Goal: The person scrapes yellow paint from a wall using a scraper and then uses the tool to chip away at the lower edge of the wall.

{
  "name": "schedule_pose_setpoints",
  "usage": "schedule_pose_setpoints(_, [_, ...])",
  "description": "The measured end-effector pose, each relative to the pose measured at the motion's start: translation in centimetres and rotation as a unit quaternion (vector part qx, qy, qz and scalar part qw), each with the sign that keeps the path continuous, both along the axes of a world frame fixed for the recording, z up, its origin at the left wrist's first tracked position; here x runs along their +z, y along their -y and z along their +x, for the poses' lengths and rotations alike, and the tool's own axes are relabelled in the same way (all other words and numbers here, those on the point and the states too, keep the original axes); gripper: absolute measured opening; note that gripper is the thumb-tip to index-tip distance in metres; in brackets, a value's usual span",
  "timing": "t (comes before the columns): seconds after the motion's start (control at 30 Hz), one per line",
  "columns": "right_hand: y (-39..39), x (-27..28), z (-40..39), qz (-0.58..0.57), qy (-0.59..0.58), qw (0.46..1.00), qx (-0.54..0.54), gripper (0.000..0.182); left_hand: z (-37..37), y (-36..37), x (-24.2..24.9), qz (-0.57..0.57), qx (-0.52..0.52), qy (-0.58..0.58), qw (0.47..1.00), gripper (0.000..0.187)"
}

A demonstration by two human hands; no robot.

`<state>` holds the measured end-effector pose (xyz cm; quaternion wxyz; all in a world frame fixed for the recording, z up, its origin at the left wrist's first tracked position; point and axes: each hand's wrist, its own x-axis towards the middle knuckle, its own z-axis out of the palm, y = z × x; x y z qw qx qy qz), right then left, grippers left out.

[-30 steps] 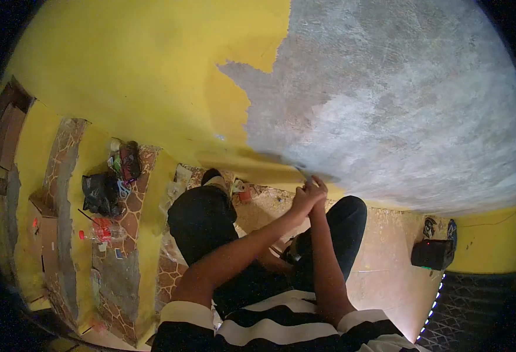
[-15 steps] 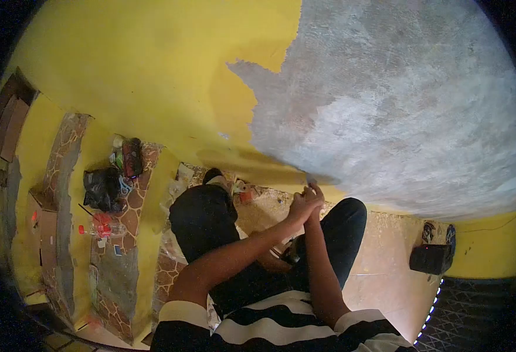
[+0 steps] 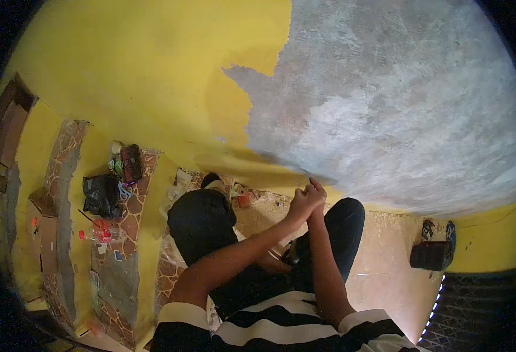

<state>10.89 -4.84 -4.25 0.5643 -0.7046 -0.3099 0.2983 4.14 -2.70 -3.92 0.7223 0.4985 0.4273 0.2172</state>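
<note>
My left hand point(image 3: 301, 206) and my right hand point(image 3: 316, 193) are closed together, one against the other, low in front of the wall. From the fingers a thin dark tool point(image 3: 308, 174), like a small scraper, points up to the wall; most of it is hidden in the grip. The wall surface point(image 3: 375, 117) above is bare, mottled grey, bordered on the left by yellow paint point(image 3: 152, 76) with a jagged edge. A narrow yellow strip shows below the grey, near my hands.
Stone-patterned steps point(image 3: 114, 281) rise on the left, bearing a black plastic bag point(image 3: 101, 195) and a clear bottle with a red cap point(image 3: 105, 232). A dark box point(image 3: 431, 256) and footwear point(image 3: 450, 232) stand at the right. My bent knees point(image 3: 202, 217) flank my arms.
The view has turned slightly, so the wall sits a little further left. My hands stay clasped at nearly the same place, with the tool's tip shifted a little up and left.
</note>
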Motion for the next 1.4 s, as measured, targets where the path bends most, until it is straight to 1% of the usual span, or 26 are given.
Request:
schedule_pose_setpoints(0.07, [-0.5, -3.1, 1.1, 0.001, 0.035, 0.999, -0.03, 0.044, -0.2, -0.2, 0.6, -0.022, 0.025, 0.073, 0.997, 0.064])
schedule_pose_setpoints(0.1, [-0.5, -3.7, 1.1, 0.02, -0.057, 0.998, -0.034, 0.042, -0.1, -0.2, 0.7, -0.02, 0.003, 0.018, 1.0, 0.067])
schedule_pose_setpoints(0.13, [-0.2, -4.1, 1.2, 0.04, -0.149, 0.987, -0.038, 0.041, 1.2, 0.4, -0.3, -0.02, -0.001, 0.019, 1.0, 0.067])
schedule_pose_setpoints(0.17, [0.0, -3.6, 1.3, 0.02, 0.146, 0.988, 0.055, 0.04, 3.7, 0.9, -3.1, 0.227, -0.109, -0.218, 0.943, 0.069])
schedule_pose_setpoints(0.2, [0.3, -3.0, 1.4, 0.025, 0.44, 0.896, 0.058, 0.039, 3.8, 1.1, -3.4, 0.341, -0.16, -0.327, 0.867, 0.07])
schedule_pose_setpoints(0.23, [0.1, -2.4, 0.7, 0.034, 0.172, 0.984, 0.007, 0.039, 3.8, 1.2, -3.7, 0.445, -0.195, -0.429, 0.761, 0.071])
schedule_pose_setpoints(0.27, [-0.1, -2.1, 0.2, 0.038, -0.11, 0.992, -0.042, 0.039, 1.5, 1.2, -1.6, 0.249, -0.089, -0.217, 0.94, 0.072])
schedule_pose_setpoints(0.3, [-0.3, -2.1, 0.3, 0.039, -0.111, 0.992, -0.041, 0.039, -0.3, 1.2, 0.5, 0.022, 0.028, 0.024, 0.999, 0.073])
schedule_pose_setpoints(0.33, [-0.4, -2.3, 0.7, 0.025, -0.101, 0.994, -0.036, 0.04, -1.1, 0.9, 2.2, 0.022, 0.029, 0.024, 0.999, 0.073])
schedule_pose_setpoints(0.4, [-0.4, -1.6, 0.7, 0.009, -0.091, 0.995, -0.034, 0.041, -1.6, 0.5, 4.1, -0.046, 0.022, 0.056, 0.997, 0.073])
schedule_pose_setpoints(0.53, [-0.1, -1.0, 0.4, 0.019, -0.05, 0.999, -0.004, 0.038, -1.1, 0.6, 2.2, -0.045, 0.013, 0.031, 0.998, 0.076])
schedule_pose_setpoints(0.6, [-0.1, -2.1, 0.6, 0.019, -0.03, 0.999, 0.013, 0.038, -1.1, 0.7, 2.1, -0.032, 0.007, -0.007, 0.999, 0.08])
schedule_pose_setpoints(0.67, [-0.3, -4.1, 0.8, 0.05, 0.131, 0.99, 0.027, 0.032, -1.4, 0.8, 2.3, -0.059, 0.005, 0.022, 0.998, 0.081])
schedule_pose_setpoints(0.77, [-0.9, -6.0, 1.2, 0.096, 0.364, 0.925, 0.043, 0.025, -1.1, 0.5, 2.9, -0.087, 0.004, 0.074, 0.993, 0.082])
schedule_pose_setpoints(0.8, [-0.7, -5.6, 1.7, 0.096, 0.363, 0.926, 0.042, 0.025, -1.0, 0.4, 3.1, -0.091, 0.006, 0.097, 0.991, 0.083])
schedule_pose_setpoints(0.83, [-0.5, -5.0, 2.7, 0.064, 0.292, 0.952, 0.071, 0.028, -1.0, 0.3, 3.2, -0.091, 0.005, 0.097, 0.991, 0.083])
schedule_pose_setpoints(0.93, [-0.5, -0.5, 3.2, 0.019, 0.196, 0.974, 0.112, 0.032, -1.2, -0.2, 5.2, -0.136, -0.031, 0.127, 0.982, 0.083])
schedule_pose_setpoints(1.03, [-1.3, -0.7, 3.1, 0.022, 0.124, 0.987, 0.096, 0.03, -0.9, -0.5, 4.8, -0.149, -0.035, 0.129, 0.98, 0.082])
schedule_pose_setpoints(1.1, [-2.0, -2.7, 2.3, 0.05, 0.06, 0.995, 0.053, 0.029, -0.5, -1.4, 3.1, -0.161, -0.006, 0.063, 0.985, 0.08])
schedule_pose_setpoints(1.13, [-2.3, -3.8, 2.0, 0.066, 0.021, 0.997, 0.029, 0.028, -0.5, -1.5, 2.8, -0.16, -0.003, 0.063, 0.985, 0.08])
schedule_pose_setpoints(1.2, [-2.7, -5.1, 1.1, 0.098, -0.073, 0.992, -0.02, 0.027, -0.8, -1.4, 2.4, -0.094, 0.013, 0.014, 0.995, 0.078])
schedule_pose_setpoints(1.23, [-2.8, -5.9, 0.7, 0.115, -0.134, 0.983, -0.042, 0.027, -1.0, -1.1, 2.2, -0.094, 0.018, 0.012, 0.995, 0.078])
schedule_pose_setpoints(1.3, [-3.3, -5.9, 0.2, 0.16, -0.279, 0.943, -0.085, 0.026, -0.9, -0.8, 0.5, 0.003, 0.022, 0.015, 1.0, 0.075])
schedule_pose_setpoints(1.33, [-3.6, -5.9, 0.1, 0.169, -0.296, 0.936, -0.086, 0.025, -0.8, -1.0, -0.3, 0.051, 0.024, 0.017, 0.998, 0.074])
schedule_pose_setpoints(1.37, [-4.0, -6.3, 0.3, 0.151, -0.243, 0.955, -0.074, 0.026, -1.0, -1.9, -0.6, -0.006, 0.003, -0.01, 1.0, 0.074])
schedule_pose_setpoints(1.4, [-4.4, -7.2, 0.7, 0.125, -0.147, 0.98, -0.057, 0.027, -1.2, -2.2, -1.0, -0.012, 0.0, -0.014, 1.0, 0.074])
